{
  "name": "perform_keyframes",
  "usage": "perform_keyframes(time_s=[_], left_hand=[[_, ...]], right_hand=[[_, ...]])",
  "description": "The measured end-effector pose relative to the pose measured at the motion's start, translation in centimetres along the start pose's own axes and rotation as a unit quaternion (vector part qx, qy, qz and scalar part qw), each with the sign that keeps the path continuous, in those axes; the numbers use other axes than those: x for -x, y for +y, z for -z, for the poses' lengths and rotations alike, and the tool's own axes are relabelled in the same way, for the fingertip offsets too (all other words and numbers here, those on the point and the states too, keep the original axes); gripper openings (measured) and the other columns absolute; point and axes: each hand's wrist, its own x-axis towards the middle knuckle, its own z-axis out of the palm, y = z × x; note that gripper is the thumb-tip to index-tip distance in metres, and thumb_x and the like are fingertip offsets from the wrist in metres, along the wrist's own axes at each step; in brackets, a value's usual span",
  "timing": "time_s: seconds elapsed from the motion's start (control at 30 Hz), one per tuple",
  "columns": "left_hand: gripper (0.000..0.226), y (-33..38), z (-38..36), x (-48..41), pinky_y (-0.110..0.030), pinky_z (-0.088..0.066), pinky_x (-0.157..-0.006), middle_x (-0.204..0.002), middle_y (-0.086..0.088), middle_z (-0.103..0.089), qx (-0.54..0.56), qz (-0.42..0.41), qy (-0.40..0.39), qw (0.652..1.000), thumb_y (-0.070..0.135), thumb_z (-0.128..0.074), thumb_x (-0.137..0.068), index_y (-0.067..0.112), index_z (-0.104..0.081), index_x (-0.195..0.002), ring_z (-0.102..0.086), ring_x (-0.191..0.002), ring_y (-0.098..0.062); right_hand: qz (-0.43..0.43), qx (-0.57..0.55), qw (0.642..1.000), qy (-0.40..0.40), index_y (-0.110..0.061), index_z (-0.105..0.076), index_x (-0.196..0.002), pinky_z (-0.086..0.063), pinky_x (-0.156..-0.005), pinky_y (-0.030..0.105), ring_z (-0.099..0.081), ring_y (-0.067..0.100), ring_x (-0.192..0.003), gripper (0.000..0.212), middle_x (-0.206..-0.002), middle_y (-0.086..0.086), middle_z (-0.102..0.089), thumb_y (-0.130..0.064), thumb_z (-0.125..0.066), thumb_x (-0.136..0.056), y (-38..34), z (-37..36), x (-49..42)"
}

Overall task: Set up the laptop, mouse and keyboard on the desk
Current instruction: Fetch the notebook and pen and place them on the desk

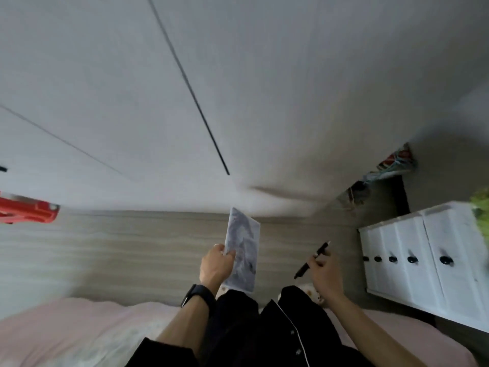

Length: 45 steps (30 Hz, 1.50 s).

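Laptop nowhere in view: left hand (215,263) pinches a thin grey marbled notebook (244,242), right hand (326,272) grips a slim black pen (304,268), likely a clearing step, so both want putting down next.

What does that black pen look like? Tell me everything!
The pen is slim and black, with a pale tip at its far end. It looks like smooth plastic, though it's blurry. It is held slanted in the air, tip pointing up and away. Only the right hand touches it, pinching its middle.
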Motion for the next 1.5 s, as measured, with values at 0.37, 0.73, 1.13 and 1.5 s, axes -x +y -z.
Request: perform_keyframes(time_s=[0.37, 0.73, 1.13, 1.5], left_hand=[[0.034, -26.5, 21.3, -1.4, -0.034, -0.043, -0.079, -0.111, -0.01, -0.069, 0.211, 0.146, 0.172, 0.951, 0.037, -0.056, -0.093, 0.011, -0.063, -0.114, -0.062, -0.106, -0.034], [0.013, -42.1, 32.9, -0.9, -0.03, -0.041, -0.075, -0.082, 0.007, -0.06, 0.431, 0.269, 0.267, 0.819, 0.031, -0.06, -0.092, 0.027, -0.051, -0.082, -0.056, -0.086, -0.021], [0.022, -56.2, 50.2, -8.2, -0.032, -0.053, -0.064, -0.084, 0.0, -0.07, 0.561, 0.356, 0.305, 0.682, 0.037, -0.063, -0.086, 0.017, -0.064, -0.095, -0.067, -0.075, -0.018], [0.013, -70.6, 62.5, -9.1, -0.046, -0.06, -0.07, -0.088, -0.016, -0.071, 0.673, 0.366, 0.4, 0.504, 0.022, -0.064, -0.088, 0.009, -0.064, -0.089, -0.071, -0.077, -0.031]], right_hand=[[0.167, 0.127, 0.956, -0.203, -0.015, -0.069, -0.096, -0.046, -0.066, 0.032, -0.064, 0.021, -0.072, 0.008, -0.078, -0.002, -0.066, -0.021, -0.064, -0.095, -15.6, -28.3, 13.8], [0.09, 0.102, 0.912, -0.386, -0.012, -0.071, -0.101, -0.041, -0.055, 0.026, -0.057, 0.014, -0.065, 0.019, -0.088, 0.008, -0.077, -0.019, -0.078, -0.084, -26.8, -50.2, 28.3], [0.175, 0.248, 0.845, -0.44, -0.009, -0.073, -0.095, -0.041, -0.051, 0.023, -0.053, 0.012, -0.057, 0.012, -0.072, 0.005, -0.072, -0.02, -0.067, -0.094, -38.0, -78.3, 33.8], [0.262, 0.316, 0.731, -0.545, -0.013, -0.07, -0.082, -0.038, -0.052, 0.023, -0.056, 0.009, -0.054, 0.017, -0.069, 0.001, -0.069, -0.025, -0.066, -0.093, -43.6, -103.8, 51.6]])
